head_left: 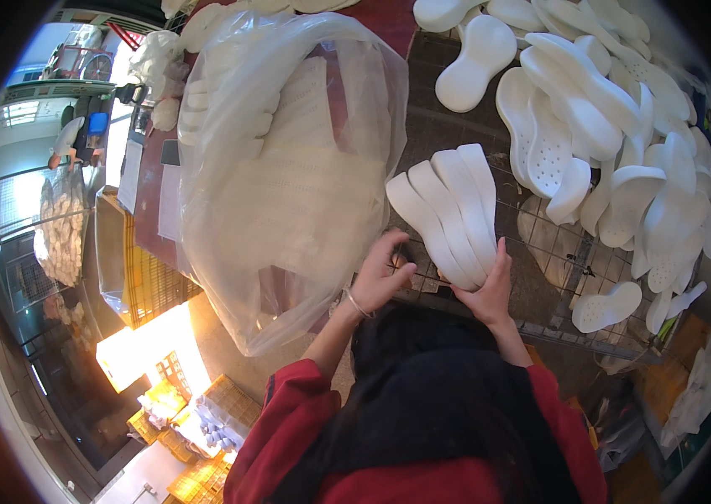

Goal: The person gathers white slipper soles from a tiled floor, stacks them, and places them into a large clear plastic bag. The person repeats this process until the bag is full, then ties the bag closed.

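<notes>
While in the head view the right hand (490, 290) reaches upward and grasps the lower end of stacked white soles (449, 214) right of centre, the left hand (379, 275), thumb apart from curved fingers, is free beside the plastic bag (214, 210).

We have bare wire mesh (424, 122) ahead of the held soles (448, 206), a lane between the plastic bag (212, 210) and the pile of loose soles (590, 109). The bag's bulging film blocks us left of the left hand (380, 273); the pile bars the far right. Beside the held soles, we find only a narrow gap to that hand.
</notes>
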Demonstrator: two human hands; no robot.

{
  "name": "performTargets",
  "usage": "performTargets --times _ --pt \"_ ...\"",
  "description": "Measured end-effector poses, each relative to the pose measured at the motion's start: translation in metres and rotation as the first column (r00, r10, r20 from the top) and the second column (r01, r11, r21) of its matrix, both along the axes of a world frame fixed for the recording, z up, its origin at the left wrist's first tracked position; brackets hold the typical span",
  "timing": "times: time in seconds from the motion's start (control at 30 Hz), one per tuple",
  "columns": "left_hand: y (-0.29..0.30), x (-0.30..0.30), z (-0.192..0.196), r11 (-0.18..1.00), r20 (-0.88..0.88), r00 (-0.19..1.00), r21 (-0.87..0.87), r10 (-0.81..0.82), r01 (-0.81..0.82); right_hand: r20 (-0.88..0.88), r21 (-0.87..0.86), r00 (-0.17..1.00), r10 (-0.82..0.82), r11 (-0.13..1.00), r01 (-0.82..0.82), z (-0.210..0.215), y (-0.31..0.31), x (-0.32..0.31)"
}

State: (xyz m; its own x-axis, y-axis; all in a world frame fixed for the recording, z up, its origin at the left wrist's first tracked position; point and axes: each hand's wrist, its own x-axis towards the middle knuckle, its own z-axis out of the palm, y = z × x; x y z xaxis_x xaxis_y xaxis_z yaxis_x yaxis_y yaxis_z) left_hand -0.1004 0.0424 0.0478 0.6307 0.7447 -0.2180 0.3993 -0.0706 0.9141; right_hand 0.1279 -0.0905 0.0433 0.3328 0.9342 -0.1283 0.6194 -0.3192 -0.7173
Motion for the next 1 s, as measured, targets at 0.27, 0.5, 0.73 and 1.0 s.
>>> performTargets --times 0.27,0.5,0.73,1.0 --pt "0.109 -0.246 0.04 0.526 -0.541 0.029 0.802 0.841 -0.282 -0.853 0.157 0.495 0.167 0.986 -0.062 0.108 0.05 0.013" --pt "0.042 -0.226 0.131 0.232 -0.084 0.397 0.911 0.914 -0.341 -0.208 0.483 0.637 0.742 0.645 -0.593 0.005 0.202 -0.168" --pt "0.007 -0.222 0.129 0.485 -0.227 0.551 -0.289 0.803 -0.825 0.218 0.073 0.574 0.789 0.574 -0.816 0.031 0.334 -0.3" --pt "0.033 -0.147 0.12 0.531 0.015 0.557 0.282 0.83 -0.799 0.27 0.516 0.768 -0.58 0.761 0.393 -0.043 0.336 -0.002"
